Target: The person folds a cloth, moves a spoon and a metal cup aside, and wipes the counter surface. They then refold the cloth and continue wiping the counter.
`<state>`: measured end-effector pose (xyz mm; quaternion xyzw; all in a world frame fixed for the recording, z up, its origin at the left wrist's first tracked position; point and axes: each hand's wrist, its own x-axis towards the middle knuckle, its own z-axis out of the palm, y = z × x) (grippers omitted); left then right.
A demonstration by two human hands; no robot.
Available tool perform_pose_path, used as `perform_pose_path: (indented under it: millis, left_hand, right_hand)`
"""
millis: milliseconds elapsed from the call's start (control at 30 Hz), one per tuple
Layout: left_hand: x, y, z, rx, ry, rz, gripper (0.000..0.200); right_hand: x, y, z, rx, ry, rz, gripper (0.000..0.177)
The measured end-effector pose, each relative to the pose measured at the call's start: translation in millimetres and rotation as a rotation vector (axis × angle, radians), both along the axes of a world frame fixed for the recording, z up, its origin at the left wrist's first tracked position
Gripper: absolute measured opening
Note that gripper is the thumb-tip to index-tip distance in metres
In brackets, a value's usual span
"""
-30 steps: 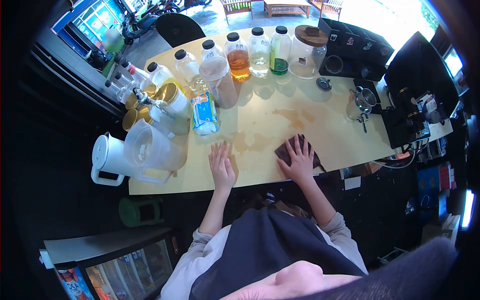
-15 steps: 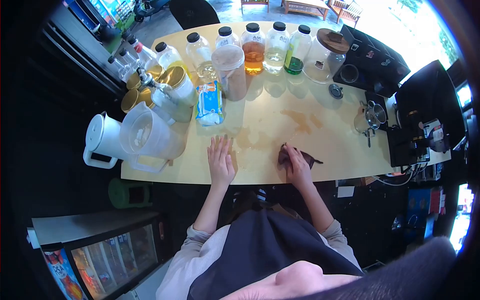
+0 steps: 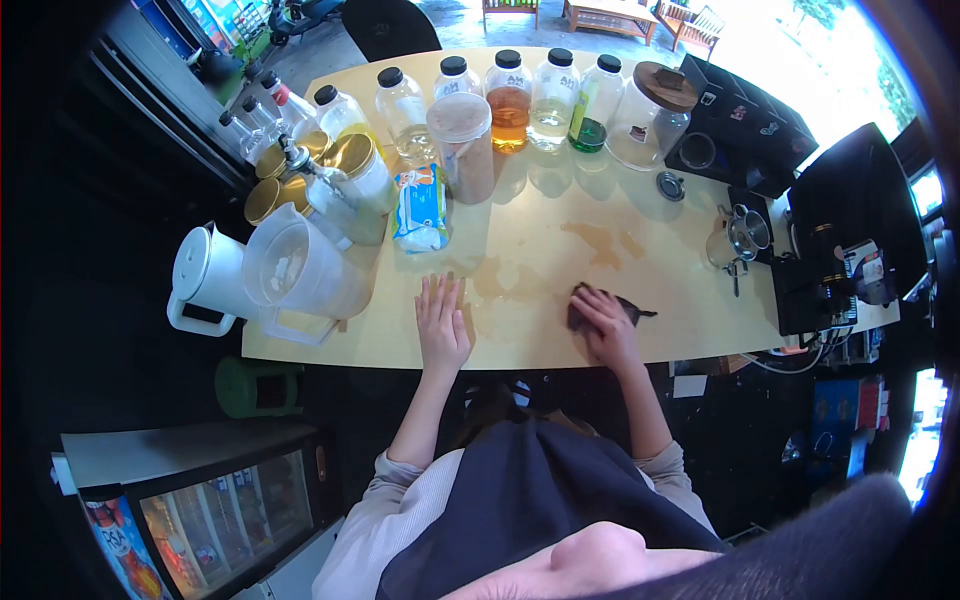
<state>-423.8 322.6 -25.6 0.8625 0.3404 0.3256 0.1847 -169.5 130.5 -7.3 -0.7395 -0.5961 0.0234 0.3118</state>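
My left hand point(image 3: 440, 322) lies flat on the wooden table point(image 3: 700, 310) near its front edge, fingers stretched out and holding nothing. Under my right hand point(image 3: 608, 328) is a dark brown cloth point(image 3: 628, 308), bunched beneath the fingers, with a thin end sticking out to the right. Its underside is hidden. A pale brown liquid spill point(image 3: 500, 280) spreads between my hands, and a second spill point(image 3: 605, 242) lies farther back, beyond the cloth.
A pack of wipes point(image 3: 421, 210), a lidded tub point(image 3: 464, 160) and several black-capped bottles point(image 3: 510, 120) line the back. A plastic pitcher point(image 3: 300, 270) and a white kettle point(image 3: 205, 275) stand left. Metal jiggers point(image 3: 745, 230) and a glass jar point(image 3: 640, 130) are at right.
My right hand and the cloth have slid a little to the right and slightly back across the table. My left hand has stayed in place.
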Motion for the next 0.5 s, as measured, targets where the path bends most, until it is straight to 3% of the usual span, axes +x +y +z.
perform_pose_path:
  millis: [233,433,500]
  left_hand:
    - [1.7,-1.6,-4.3,0.039,0.048,-0.002,0.047]
    - [0.7,-0.8,-2.4,0.035,0.048,-0.002,0.048]
    - [0.4,-1.6,-2.9,0.03,0.052,0.001,0.048]
  right_hand:
    - [-18.4,19.8,-5.1,-0.037,-0.076,-0.197,0.058]
    - [-42.2,-27.8,6.2,-0.17,-0.025,0.101,0.061]
    - [-22.2,-38.0,2.1,-0.146,-0.078,-0.018,0.059]
